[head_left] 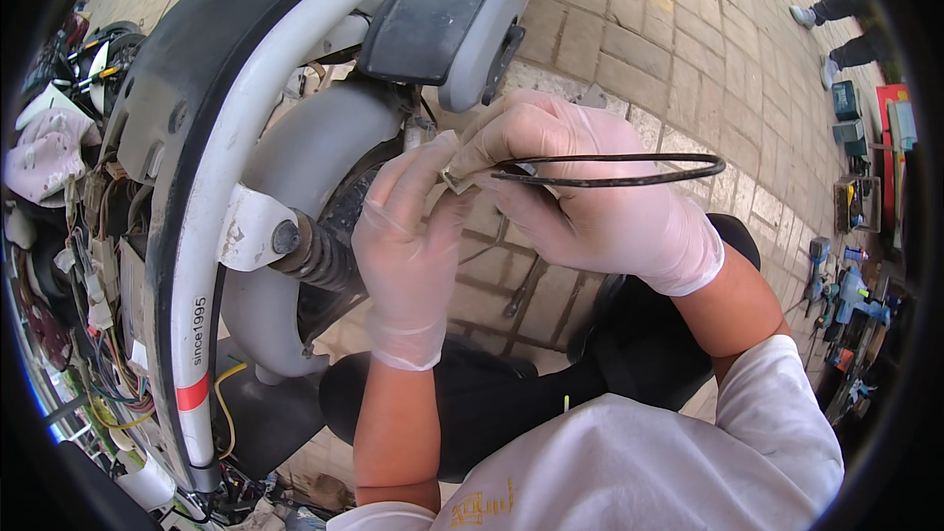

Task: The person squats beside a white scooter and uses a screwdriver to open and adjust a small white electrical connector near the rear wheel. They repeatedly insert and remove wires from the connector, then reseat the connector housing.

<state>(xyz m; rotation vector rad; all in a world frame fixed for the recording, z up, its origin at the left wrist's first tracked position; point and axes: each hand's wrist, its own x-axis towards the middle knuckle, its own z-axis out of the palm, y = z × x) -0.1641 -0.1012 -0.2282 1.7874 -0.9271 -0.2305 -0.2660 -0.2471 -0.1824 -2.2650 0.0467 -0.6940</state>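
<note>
Both of my hands wear thin, clear white gloves and meet in front of the scooter's rear end. My right hand (605,202) is closed around a thin black cable (688,175), which bends into a narrow loop over its back. My left hand (405,241) pinches a small pale piece (450,181) against the right fingertips; its exact kind is too small to tell. Just left of my hands are the scooter's grey fender (305,138), dark coil spring shock absorber (323,258) and white frame tube (221,226).
Grey-black body panels (433,15) rise above my hands. Scrap parts and wires (93,265) pile up at the far left. Power tools (851,297) and boxes (848,118) line the right side on brick paving (678,59). Another person's legs (841,25) stand at the upper right.
</note>
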